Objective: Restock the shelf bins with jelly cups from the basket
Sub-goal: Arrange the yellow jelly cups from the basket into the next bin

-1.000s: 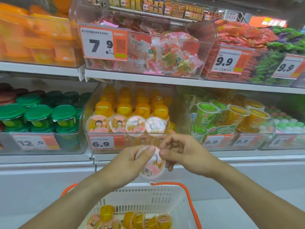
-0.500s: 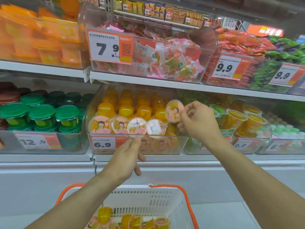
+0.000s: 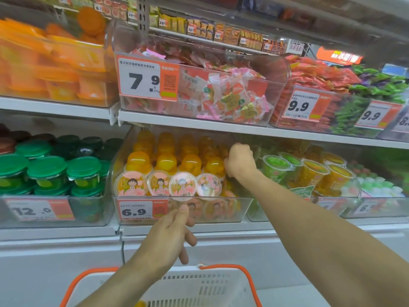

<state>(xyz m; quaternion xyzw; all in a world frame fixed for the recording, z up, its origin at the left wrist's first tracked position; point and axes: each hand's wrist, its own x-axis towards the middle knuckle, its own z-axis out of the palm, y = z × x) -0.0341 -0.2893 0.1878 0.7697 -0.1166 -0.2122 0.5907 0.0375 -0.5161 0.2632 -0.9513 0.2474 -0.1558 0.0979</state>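
Note:
The clear shelf bin with the 6.9 tag holds rows of orange jelly cups, and a front row shows cartoon lids. My right hand reaches into the bin's right rear side with fingers curled. Its fingers curl forward, away from me, and hide whatever they hold. My left hand hangs in front of the bin, holding nothing, thumb tip up against the clear front wall. The white basket with orange handles sits below, and one yellow cup peeks at its bottom edge.
Green-lidded cups fill the bin to the left, and tall green and yellow cups the bin to the right. The shelf above overhangs the jelly bin closely and carries candy bins.
My right hand carried the jelly cup from in front of the bin into its right rear side. My left hand rose slightly toward the bin's front wall. The view moved closer and upward.

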